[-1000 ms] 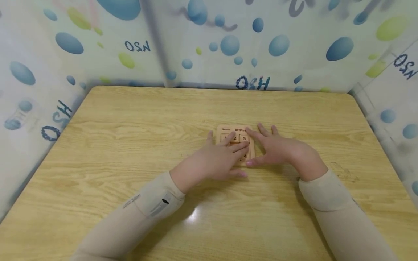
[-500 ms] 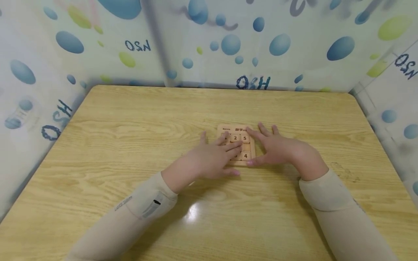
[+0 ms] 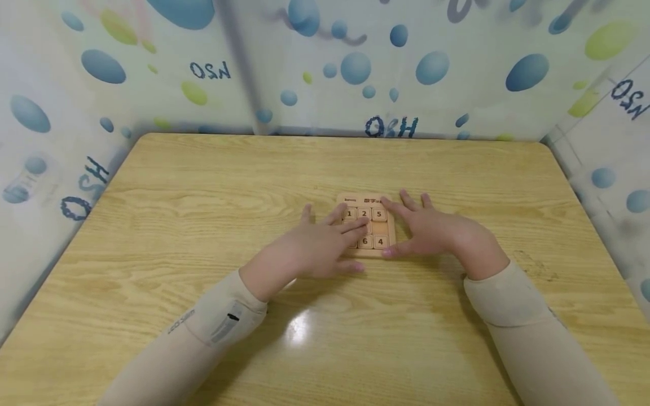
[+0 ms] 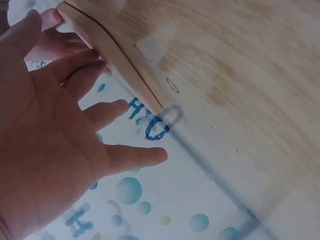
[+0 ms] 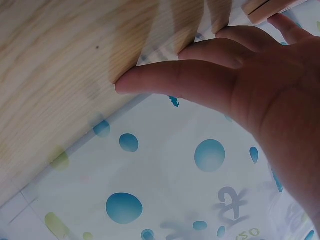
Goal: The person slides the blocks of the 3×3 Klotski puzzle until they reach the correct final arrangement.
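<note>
A wooden number sliding puzzle (image 3: 380, 228) lies flat on the table, showing tiles 1, 2 and 5 along its top row and 6 and 4 in the bottom row. The middle row has a gap at its right end. My left hand (image 3: 320, 248) reaches over the puzzle's left part with straight, spread fingers, and a fingertip touches the middle tile. It hides the tiles at lower left. My right hand (image 3: 431, 231) braces the puzzle's right side, index finger at the upper corner and thumb at the lower one. Its other fingers stretch out over the table.
The wooden table (image 3: 203, 197) spreads out on all sides of the puzzle. A wall (image 3: 325, 96) with printed blue and green drops stands along its far edge. Beige sleeves (image 3: 218, 321) cover both forearms.
My left hand has slid left across the puzzle, uncovering the gap at the right of the middle row and the 6 tile. My right hand has stayed at the puzzle's right side.
</note>
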Demonstrator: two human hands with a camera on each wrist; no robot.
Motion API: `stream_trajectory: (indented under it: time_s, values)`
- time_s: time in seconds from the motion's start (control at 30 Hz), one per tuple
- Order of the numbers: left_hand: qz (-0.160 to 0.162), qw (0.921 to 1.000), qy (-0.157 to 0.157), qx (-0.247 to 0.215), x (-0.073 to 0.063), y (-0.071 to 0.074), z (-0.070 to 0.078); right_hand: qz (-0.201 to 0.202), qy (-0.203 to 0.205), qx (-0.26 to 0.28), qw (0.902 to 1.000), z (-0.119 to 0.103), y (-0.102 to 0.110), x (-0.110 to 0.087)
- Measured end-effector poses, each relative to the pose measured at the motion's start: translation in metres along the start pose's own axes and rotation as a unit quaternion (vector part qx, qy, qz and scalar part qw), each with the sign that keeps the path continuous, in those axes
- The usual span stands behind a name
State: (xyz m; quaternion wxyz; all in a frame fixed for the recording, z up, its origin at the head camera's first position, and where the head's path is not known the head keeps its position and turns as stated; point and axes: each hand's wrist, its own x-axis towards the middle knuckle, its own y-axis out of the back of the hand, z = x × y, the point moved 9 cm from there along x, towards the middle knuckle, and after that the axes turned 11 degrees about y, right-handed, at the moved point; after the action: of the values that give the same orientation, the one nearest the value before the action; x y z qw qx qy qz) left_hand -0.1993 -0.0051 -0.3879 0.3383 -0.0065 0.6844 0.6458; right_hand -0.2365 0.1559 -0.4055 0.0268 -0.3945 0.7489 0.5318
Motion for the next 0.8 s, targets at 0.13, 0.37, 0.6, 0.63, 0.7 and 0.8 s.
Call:
stream_trajectory:
  time_s: [0.13,0.37,0.6,0.63,0.7,0.8]
  values:
    - [0.002,0.9999,0.013,0.003,0.0,0.003,-0.006,0.001,-0.001,-0.001,1.0,0.0,0.0,0.0]
    - [0.004,0.9998,0.021,-0.005,0.001,0.009,-0.014,-0.001,0.0,0.0,1.0,0.001,0.002,0.001]
    - [0.025,0.9996,0.013,-0.008,0.009,0.014,-0.006,-0.007,0.0,0.001,1.0,0.0,0.001,0.001]
    - [0.027,0.9996,0.009,-0.009,0.011,0.015,-0.003,-0.008,0.0,0.001,1.0,0.0,0.001,0.001]
    - [0.03,0.9995,0.003,-0.006,0.015,0.016,0.002,-0.01,0.001,0.002,0.9999,0.001,0.001,0.001]
    - [0.031,0.9995,0.004,0.0,0.021,0.018,0.008,-0.011,0.003,0.002,0.9999,0.002,0.0,0.001]
